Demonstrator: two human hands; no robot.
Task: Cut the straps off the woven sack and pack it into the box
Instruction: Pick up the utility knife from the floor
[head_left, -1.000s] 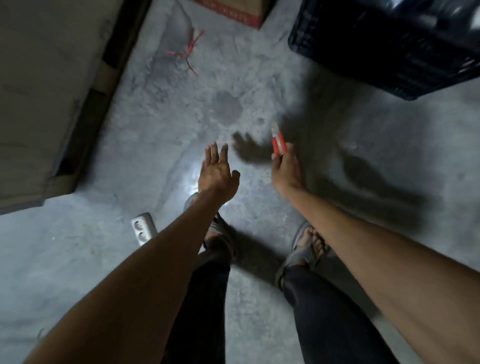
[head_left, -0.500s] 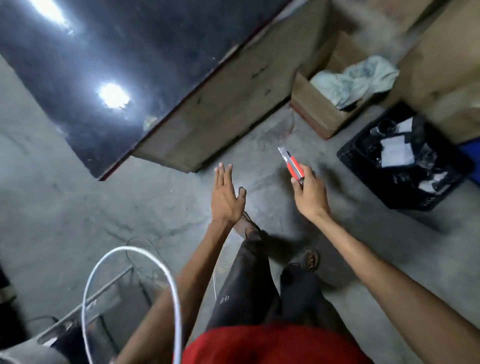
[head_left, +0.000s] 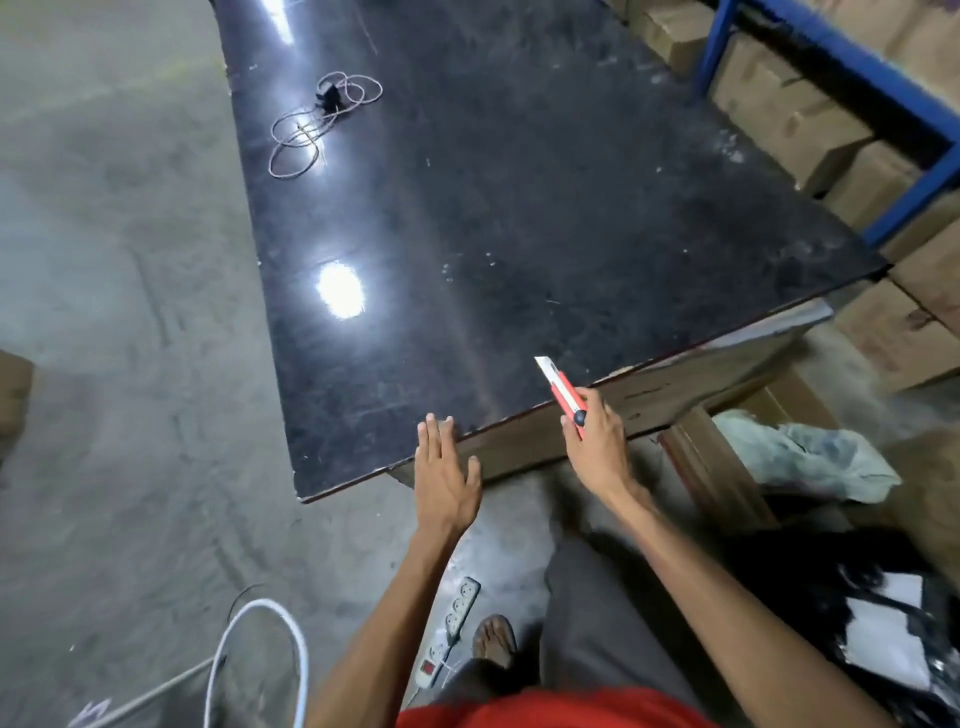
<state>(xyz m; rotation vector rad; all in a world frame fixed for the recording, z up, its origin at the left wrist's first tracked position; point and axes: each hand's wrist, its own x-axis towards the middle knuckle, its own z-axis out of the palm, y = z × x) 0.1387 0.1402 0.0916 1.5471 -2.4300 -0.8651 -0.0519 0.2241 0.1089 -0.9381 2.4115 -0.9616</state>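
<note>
One utility knife (head_left: 565, 393), red, blade out, gripped in my right hand (head_left: 597, 447) over the near edge of the black table (head_left: 519, 218). My left hand (head_left: 447, 478): flat, fingers straight, holding nothing, at the same edge. One coil of cord (head_left: 317, 124) on the tabletop, far end. One open cardboard box (head_left: 727, 467) under the table at right, holding one pale crumpled sack (head_left: 810, 457). One power strip (head_left: 452, 629) on the floor. One black crate (head_left: 883, 623) at right with white papers inside
</note>
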